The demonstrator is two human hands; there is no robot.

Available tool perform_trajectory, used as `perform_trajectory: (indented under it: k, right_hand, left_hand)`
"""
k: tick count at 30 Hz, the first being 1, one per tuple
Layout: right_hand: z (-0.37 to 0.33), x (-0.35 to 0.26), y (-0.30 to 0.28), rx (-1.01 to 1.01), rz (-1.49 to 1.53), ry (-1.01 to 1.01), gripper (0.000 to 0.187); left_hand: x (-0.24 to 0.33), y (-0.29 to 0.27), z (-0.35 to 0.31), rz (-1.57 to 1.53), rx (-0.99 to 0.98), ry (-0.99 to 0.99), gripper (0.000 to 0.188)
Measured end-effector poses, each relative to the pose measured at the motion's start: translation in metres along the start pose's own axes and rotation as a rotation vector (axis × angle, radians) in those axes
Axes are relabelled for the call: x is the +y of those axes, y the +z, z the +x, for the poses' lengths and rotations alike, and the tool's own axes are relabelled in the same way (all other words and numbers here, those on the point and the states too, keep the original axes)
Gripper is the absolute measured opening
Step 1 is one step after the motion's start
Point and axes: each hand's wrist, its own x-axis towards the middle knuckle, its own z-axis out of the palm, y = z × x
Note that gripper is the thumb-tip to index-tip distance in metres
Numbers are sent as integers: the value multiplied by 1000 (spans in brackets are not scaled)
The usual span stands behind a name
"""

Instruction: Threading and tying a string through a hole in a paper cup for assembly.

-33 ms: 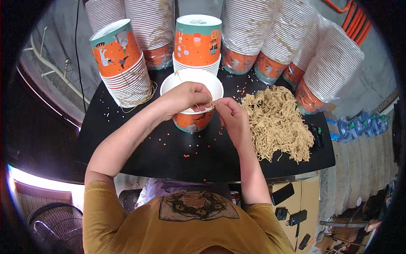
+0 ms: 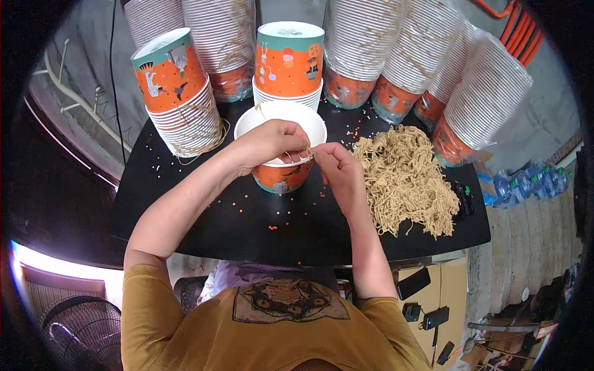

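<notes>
Working piece: we list one paper bucket (image 2: 280,179), orange and green with a white inside, standing mouth up on the black bench (image 2: 334,241), in front of us. At its near right rim is a thin tan cord (image 2: 310,151).

Hands: our left hand (image 2: 276,143) reaches over the near rim, its grip pinching the cord; our right hand (image 2: 340,166), just outside the rim, has its grip pinched on the cord too. Their fingertips are partly hidden. The left hand covers part of the bucket's mouth.

Near surroundings: one stack of inverted buckets (image 2: 288,65) close behind the working piece, blocking the far side; one more inverted stack (image 2: 179,108) to the left, tan strands draped over its rims; a tangled heap of tan cord (image 2: 408,185) just beside our right wrist, taking up the right of the bench; scattered small red and white bits (image 2: 272,227).

Farther back: several plastic-wrapped stacks (image 2: 365,52), lining the far edge.

Off the bench: clear bluish plastic bottles (image 2: 538,182) at right; a mesh-caged fan (image 2: 83,334) at lower left; black devices (image 2: 436,318) on a cardboard surface (image 2: 451,287) at lower right.
</notes>
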Motion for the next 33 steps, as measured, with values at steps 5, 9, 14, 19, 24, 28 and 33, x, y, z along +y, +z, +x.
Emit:
perform_trajectory:
  k: [5,9,14,19,24,28,33]
  right_hand:
    - [1,4,3,2,8,-6,11]
    - [2,4,4,5,-16,15,12]
    - [0,1,5,27,12,14,13]
    - [0,2,4,18,-33,-3,13]
    - [-1,0,4,12,-4,5,14]
    - [0,1,2,15,-25,-8,14]
    - [1,6,1,31,-33,-25,13]
  left_hand:
    - [-2,-1,2,-18,10,-4,14]
    - [-3,-1,2,-9,-3,-3,13]
    - [-1,0,-5,85,53,63,15]
    - [2,4,-18,384,108,162,16]
    - [5,17,-24,517,165,138,13]
    - [4,18,-19,499,168,156,15]
    - [3,14,-11,475,120,83,22]
